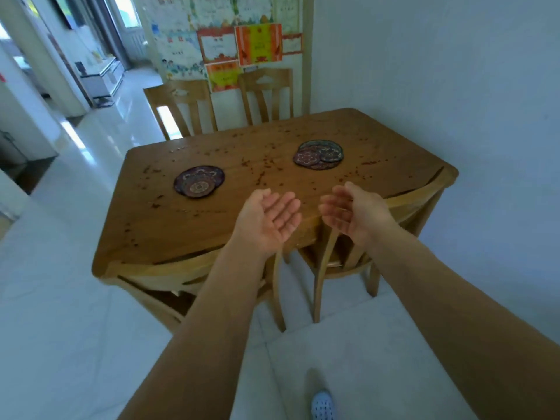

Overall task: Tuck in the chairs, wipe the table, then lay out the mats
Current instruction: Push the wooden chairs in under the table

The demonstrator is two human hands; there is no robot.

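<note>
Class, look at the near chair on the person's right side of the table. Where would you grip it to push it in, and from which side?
Grip the curved top rail of the near right chair, coming from behind it, on the person's own side. The rail is the highest exposed part and faces outward, while the seat sits partly under the table. Both the left hand and right hand are empty and open.

Tabletop (212, 234): brown wood, rounded corners; many small dark crumbs are spread on it
Left mats (198, 181): round, dark, patterned; stacked and overlapping, on the left part
Right mats (318, 155): round, patterned; an overlapping pile on the far right part
Near chairs (157, 275): wooden; two, tucked under the near edge
Far chairs (181, 107): wooden; two, upright at the far edge
</note>
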